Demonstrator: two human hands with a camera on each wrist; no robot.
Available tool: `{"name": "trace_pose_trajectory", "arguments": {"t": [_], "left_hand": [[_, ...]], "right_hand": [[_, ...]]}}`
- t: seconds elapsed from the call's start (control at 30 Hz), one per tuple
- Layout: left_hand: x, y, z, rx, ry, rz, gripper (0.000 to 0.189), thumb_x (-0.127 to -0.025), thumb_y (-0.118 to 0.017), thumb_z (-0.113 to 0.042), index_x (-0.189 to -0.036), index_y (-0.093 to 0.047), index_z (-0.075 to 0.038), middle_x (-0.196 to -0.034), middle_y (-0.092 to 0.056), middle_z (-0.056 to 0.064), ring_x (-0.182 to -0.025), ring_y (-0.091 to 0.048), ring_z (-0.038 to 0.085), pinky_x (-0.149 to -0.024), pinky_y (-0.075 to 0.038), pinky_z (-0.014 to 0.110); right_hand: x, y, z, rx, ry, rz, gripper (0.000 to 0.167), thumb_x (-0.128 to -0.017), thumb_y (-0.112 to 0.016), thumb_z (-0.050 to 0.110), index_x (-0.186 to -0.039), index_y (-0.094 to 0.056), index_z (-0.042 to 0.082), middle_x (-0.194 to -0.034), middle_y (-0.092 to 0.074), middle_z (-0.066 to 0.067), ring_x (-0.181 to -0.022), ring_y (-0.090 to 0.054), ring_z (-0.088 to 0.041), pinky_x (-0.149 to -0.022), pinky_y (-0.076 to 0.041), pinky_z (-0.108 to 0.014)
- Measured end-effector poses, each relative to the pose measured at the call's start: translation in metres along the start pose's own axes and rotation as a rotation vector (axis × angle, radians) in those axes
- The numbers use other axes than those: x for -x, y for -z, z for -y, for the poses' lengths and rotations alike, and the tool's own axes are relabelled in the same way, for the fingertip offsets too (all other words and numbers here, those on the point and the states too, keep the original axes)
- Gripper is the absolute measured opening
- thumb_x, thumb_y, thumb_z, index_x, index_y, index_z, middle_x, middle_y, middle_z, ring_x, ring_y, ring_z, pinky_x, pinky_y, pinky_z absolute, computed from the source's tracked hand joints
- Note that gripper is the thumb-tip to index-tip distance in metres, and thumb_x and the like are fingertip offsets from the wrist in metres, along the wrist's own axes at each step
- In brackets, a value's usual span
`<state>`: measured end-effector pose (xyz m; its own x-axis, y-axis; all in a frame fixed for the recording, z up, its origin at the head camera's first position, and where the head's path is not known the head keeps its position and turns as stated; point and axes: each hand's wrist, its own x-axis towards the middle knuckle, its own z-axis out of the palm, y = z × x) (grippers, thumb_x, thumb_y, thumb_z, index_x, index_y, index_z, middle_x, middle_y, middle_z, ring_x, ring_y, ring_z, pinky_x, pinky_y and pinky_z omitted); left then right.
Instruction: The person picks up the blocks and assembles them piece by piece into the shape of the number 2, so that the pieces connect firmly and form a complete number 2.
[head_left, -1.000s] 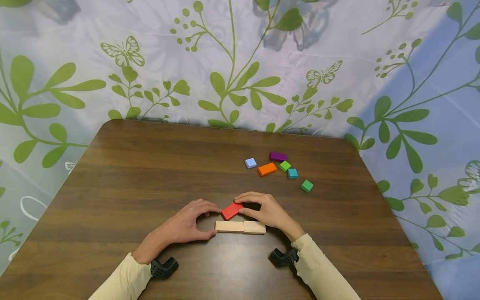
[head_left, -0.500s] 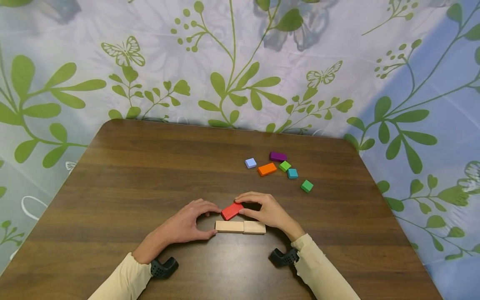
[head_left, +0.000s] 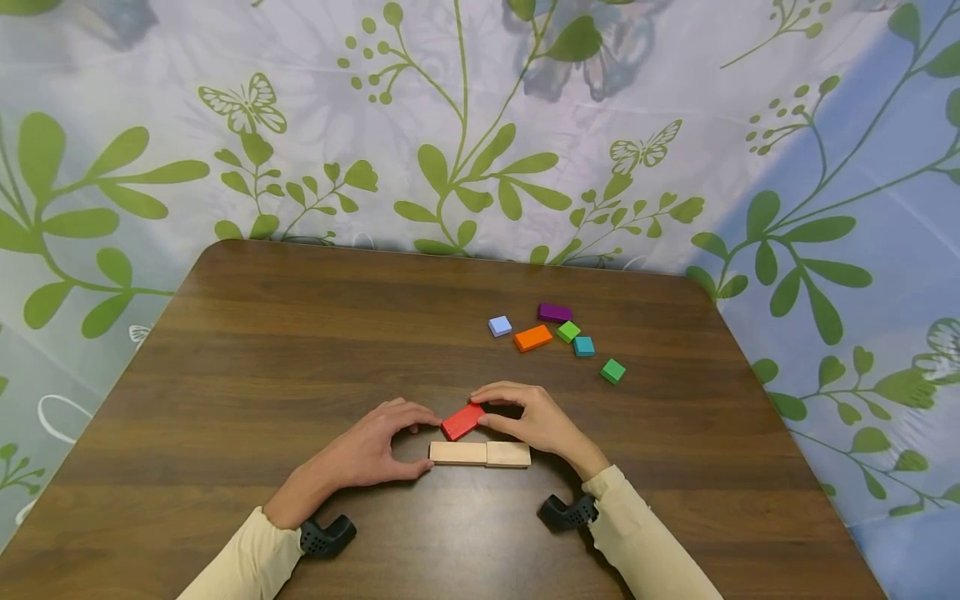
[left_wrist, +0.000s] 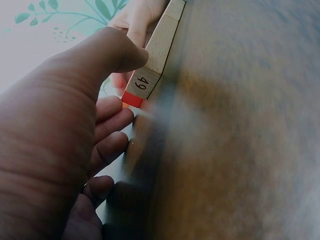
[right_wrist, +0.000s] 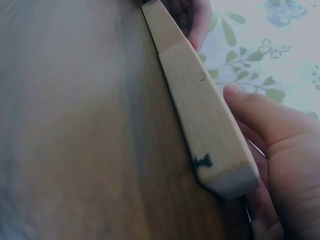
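Note:
A red block point(head_left: 462, 422) lies aslant on the table, just behind two plain wooden blocks standing end to end. My right hand point(head_left: 534, 418) pinches the red block's right end between thumb and fingers. My left hand point(head_left: 375, 446) is spread in a curve on the other side, its index fingertip at the red block's left end. Its thumb tip reaches the end of the left wooden block point(head_left: 458, 452); the left wrist view shows a number on that end point(left_wrist: 140, 84). The right wooden block point(head_left: 508, 454) bears a dark mark near its end in the right wrist view.
Beyond the hands, on the brown table point(head_left: 300, 333), lie a light blue block point(head_left: 500, 326), an orange block point(head_left: 532, 338), a purple block point(head_left: 555, 312), a lime block point(head_left: 568, 332), a teal block point(head_left: 584, 347) and a green block point(head_left: 612, 372). Leaf-patterned cloth point(head_left: 337, 125) hangs behind.

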<state>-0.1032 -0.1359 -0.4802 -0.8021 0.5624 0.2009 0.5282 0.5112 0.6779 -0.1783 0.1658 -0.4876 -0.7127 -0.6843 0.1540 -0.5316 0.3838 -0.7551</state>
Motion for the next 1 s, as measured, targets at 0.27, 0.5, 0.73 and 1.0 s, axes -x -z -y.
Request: {"name": "trace_pose_trajectory", "arguments": {"t": [0.27, 0.5, 0.73, 1.0], "left_hand": [[0.0, -0.001, 0.001, 0.004, -0.005, -0.008, 0.046, -0.087, -0.083, -0.033, -0.129, -0.068, -0.021, -0.125, -0.067, -0.008, -0.104, -0.058, 0.006, -0.091, -0.052, 0.03], [0.0, -0.001, 0.001, 0.001, -0.011, -0.018, 0.046, -0.086, -0.084, -0.032, -0.128, -0.068, -0.021, -0.124, -0.067, -0.008, -0.103, -0.058, 0.006, -0.091, -0.051, 0.03], [0.0, -0.002, 0.002, 0.001, -0.021, -0.024, 0.046, -0.086, -0.084, -0.031, -0.128, -0.068, -0.02, -0.124, -0.067, -0.008, -0.104, -0.058, 0.006, -0.091, -0.051, 0.03], [0.0, -0.001, 0.001, -0.008, -0.001, -0.018, 0.046, -0.086, -0.084, -0.033, -0.128, -0.068, -0.021, -0.124, -0.066, -0.01, -0.104, -0.057, 0.005, -0.091, -0.051, 0.031]], "right_hand": [[0.0, 0.001, 0.0, -0.055, -0.026, -0.013, 0.033, -0.096, -0.074, 0.03, -0.129, -0.073, 0.024, -0.13, -0.069, 0.011, -0.118, -0.066, -0.01, -0.1, -0.054, -0.033], [0.0, 0.002, -0.001, -0.108, -0.04, -0.038, 0.034, -0.096, -0.075, 0.026, -0.129, -0.072, 0.021, -0.13, -0.069, 0.008, -0.116, -0.067, -0.011, -0.101, -0.053, -0.031], [0.001, 0.005, -0.004, -0.094, -0.042, -0.086, 0.032, -0.096, -0.075, 0.023, -0.128, -0.073, 0.021, -0.129, -0.07, 0.006, -0.118, -0.067, -0.014, -0.102, -0.053, -0.034], [-0.002, 0.014, -0.009, -0.027, -0.028, -0.162, 0.03, -0.097, -0.074, 0.023, -0.126, -0.074, 0.014, -0.128, -0.07, 0.004, -0.119, -0.067, -0.015, -0.101, -0.054, -0.036]]}}
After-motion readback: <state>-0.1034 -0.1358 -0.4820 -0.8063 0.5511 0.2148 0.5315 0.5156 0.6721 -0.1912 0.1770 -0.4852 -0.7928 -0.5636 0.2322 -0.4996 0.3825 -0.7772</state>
